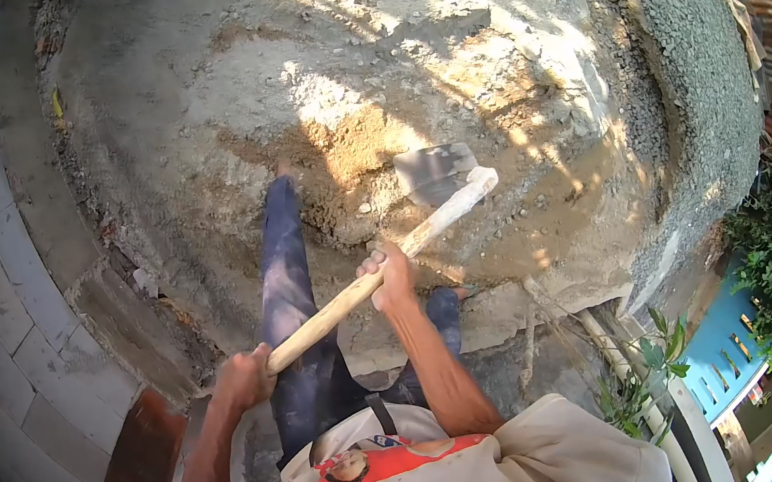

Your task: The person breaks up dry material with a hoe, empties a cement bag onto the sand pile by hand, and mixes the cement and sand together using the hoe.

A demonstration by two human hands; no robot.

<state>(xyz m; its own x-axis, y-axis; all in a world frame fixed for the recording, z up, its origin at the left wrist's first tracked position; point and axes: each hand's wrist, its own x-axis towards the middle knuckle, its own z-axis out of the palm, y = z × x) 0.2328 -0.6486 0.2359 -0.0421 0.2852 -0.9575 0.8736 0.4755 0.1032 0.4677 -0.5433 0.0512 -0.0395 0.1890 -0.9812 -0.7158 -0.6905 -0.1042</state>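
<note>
A hoe (337, 312) with a pale wooden handle slants across the view from lower left to upper right. My left hand (244, 378) is closed around the butt end of the handle. Further up the same handle, my right hand (392, 275) is wrapped round it. At the far end, the flat grey metal blade (435, 172) is over or against the loose brown soil (352, 146); whether it touches the ground I cannot tell.
My legs in dark trousers (283, 255) stand astride at the dug ground. Grey paving slabs (38, 336) lie along the left. A gravel strip (694, 44) runs down the right. Sticks and a leafy plant (662, 356) are at lower right, near a blue slotted panel (721, 358).
</note>
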